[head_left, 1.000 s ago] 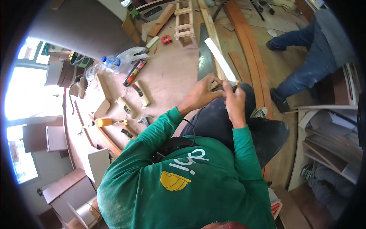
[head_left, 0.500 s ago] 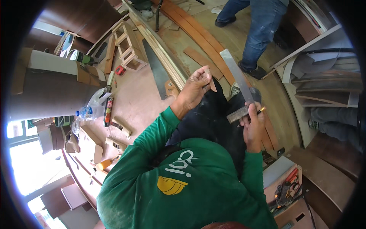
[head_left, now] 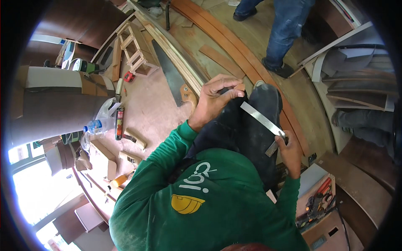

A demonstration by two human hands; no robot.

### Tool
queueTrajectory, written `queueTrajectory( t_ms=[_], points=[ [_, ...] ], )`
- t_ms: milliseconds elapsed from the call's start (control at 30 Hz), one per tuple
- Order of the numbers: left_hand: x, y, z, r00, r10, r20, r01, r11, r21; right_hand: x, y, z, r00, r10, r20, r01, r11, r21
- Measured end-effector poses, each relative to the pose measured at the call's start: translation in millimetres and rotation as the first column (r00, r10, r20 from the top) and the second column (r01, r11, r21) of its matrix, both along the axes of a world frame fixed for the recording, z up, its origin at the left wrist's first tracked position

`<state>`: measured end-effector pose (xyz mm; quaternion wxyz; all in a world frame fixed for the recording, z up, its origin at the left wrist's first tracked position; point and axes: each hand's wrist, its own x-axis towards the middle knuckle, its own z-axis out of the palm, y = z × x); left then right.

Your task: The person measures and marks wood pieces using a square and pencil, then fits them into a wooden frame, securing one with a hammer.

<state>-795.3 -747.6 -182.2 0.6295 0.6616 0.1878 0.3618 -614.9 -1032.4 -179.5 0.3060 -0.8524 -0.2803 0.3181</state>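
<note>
My left hand [head_left: 215, 98] pinches a small tan wood piece [head_left: 239, 87] between thumb and fingers, over my dark-trousered knees. My right hand [head_left: 289, 152] grips a metal try square at its dark stock [head_left: 271, 149], beside my right leg; its silver blade [head_left: 257, 115] points up and left, its tip below my left hand. Just left of my left hand lies a handsaw [head_left: 167, 71] with a wooden handle [head_left: 187, 95], along long pale strips [head_left: 167, 48]. A small wooden ladder-like frame [head_left: 136, 56] stands beyond.
Red tape measure [head_left: 129, 76], black tube [head_left: 119, 125], bottle [head_left: 94, 125] and wooden planes [head_left: 134, 138] lie left. A person's legs in jeans [head_left: 280, 29] stand beside orange-brown boards [head_left: 222, 37] at upper right. Shelves of panels [head_left: 356, 83] are right; a tool box [head_left: 314, 201] is lower right.
The view has swung round since a second ago. My hands have moved apart. The try square's blade has tilted down to the left, and my right hand has moved right and down.
</note>
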Motion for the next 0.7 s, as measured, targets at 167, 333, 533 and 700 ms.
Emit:
queueTrajectory(
  t_ms=[167,333,533,700],
  points=[
    [-5.4,14.3,13.1,1.000,-0.004,0.015,-0.004,0.882,0.471,-10.5,17.5,1.2,1.000,-0.024,-0.006,0.024,0.998,0.057],
    [-15.6,19.8,25.9,1.000,0.010,0.002,-0.009,0.762,0.648,-0.3,23.5,-16.7,0.997,-0.031,-0.072,0.034,0.998,0.043],
    [-23.9,19.5,26.1,0.995,0.028,0.096,-0.089,0.688,0.720,-1.1,33.0,-2.9,0.993,-0.069,-0.096,0.076,0.994,0.072],
    [-22.1,19.1,25.8,0.995,0.011,0.095,-0.076,0.697,0.713,14.1,37.0,-0.9,0.858,-0.360,-0.366,0.502,0.738,0.451]
  ],
)
